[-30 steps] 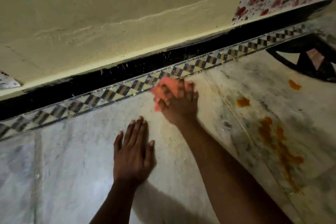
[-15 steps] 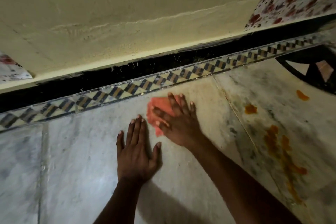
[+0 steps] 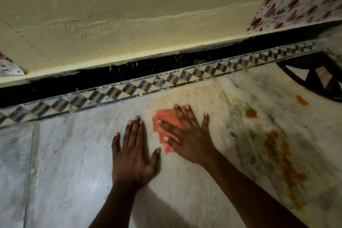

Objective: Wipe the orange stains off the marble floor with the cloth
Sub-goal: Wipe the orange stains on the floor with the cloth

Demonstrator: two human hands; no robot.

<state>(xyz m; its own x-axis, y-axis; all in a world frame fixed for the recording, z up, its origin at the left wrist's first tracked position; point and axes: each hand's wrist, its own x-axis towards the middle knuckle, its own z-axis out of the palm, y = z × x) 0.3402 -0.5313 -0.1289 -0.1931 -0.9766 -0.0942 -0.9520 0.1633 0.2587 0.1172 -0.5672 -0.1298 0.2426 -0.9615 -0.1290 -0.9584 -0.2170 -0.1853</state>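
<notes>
Mid-wipe: right hand flat, fingers spread, pressing cloth to marble floor at centre frame. Left hand open, bracing, empty. Orange stains at right untouched; next, likely slide cloth rightward.

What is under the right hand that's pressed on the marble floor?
A crumpled salmon-pink cloth lies under the right hand, poking out past its fingers. The pale marble floor beneath the cloth is covered, so stains there cannot be seen.

A home interior: marble floor edged by a checkered tile border below a plastered wall.
</notes>
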